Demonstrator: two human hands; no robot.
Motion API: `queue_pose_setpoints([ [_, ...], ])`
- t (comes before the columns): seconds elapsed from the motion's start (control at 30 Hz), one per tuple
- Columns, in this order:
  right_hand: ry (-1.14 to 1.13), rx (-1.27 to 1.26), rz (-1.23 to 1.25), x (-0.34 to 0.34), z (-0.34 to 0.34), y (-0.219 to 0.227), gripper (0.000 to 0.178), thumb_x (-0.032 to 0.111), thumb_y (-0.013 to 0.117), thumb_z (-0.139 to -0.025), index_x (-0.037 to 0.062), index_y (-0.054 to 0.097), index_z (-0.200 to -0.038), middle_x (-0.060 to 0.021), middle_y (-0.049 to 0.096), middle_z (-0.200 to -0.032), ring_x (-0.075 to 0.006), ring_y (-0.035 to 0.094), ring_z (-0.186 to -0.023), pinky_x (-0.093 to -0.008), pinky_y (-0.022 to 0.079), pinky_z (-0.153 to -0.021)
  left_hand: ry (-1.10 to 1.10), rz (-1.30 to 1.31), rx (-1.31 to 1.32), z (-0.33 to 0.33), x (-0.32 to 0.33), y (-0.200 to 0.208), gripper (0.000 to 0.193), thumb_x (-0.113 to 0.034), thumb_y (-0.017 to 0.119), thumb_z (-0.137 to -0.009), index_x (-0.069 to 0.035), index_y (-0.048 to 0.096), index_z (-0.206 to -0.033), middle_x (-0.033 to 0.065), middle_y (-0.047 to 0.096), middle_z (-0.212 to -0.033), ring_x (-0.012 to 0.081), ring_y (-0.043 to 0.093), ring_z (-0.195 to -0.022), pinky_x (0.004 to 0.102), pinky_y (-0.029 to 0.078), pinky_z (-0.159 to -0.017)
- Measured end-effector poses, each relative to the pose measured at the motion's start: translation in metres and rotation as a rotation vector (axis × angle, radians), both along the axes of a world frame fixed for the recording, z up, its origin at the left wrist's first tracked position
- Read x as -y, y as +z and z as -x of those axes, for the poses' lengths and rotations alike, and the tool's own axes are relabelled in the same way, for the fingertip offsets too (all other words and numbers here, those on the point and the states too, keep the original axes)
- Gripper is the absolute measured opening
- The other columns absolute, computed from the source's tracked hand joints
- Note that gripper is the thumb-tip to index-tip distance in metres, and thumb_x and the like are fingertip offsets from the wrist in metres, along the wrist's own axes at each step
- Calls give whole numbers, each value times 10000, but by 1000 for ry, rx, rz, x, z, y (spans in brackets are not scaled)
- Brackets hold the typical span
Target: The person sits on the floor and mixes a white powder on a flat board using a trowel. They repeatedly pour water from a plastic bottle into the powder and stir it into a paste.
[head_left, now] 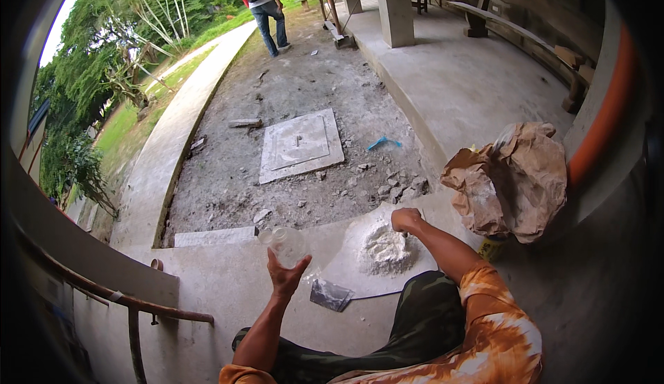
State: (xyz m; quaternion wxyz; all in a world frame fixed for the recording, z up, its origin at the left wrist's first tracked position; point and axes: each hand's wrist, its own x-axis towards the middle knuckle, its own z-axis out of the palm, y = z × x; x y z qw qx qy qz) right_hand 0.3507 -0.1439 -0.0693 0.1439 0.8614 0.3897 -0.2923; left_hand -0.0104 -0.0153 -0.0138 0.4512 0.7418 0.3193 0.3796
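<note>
Now the left hand (pixel 285 273) has its fingers wrapped around a clear plastic cup (pixel 282 243), lifted above the concrete slab (pixel 207 280). Right hand (pixel 405 219), fist closed, presses at the white powder pile (pixel 384 251) near the slab's far edge, beside a crumpled paper sack (pixel 515 176).

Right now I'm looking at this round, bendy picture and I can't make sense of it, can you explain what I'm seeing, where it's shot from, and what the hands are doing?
This is one picture from a wide fisheye camera worn on a person's head, looking down at their own bare hands, so straight edges curve near the rim. No machine is involved. The person sits on a concrete floor. Their left hand holds up a clear plastic cup. Their right hand is closed and rests at the edge of a pile of white powder heaped on a pale board. What it grips, if anything, I cannot tell. A flat grey trowel blade lies near the board, and a crumpled brown paper sack sits to the right. Farther off, another person walks away over bare ground.
</note>
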Motion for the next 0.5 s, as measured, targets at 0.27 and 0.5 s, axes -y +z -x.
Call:
queue_pose_setpoints([
  [0.27,34,4,-103,10,-8,-20,191,97,640,-852,59,797,-953,-85,787,-897,-223,760,-859,-444,599,-711,-74,-44,-258,-35,30,-1,738,-248,937,-708,-15,495,-1251,161,687,-1101,278,692,-1008,395,551,-892],
  [0.5,58,-102,-84,7,-17,-28,286,112,723,-663,51,798,-933,-155,773,-979,-312,754,-916,-490,588,-736,-143,-183,-312,-57,34,-49,823,-316,920,-703,-46,465,-1334,197,705,-1135,374,707,-1023,443,559,-890],
])
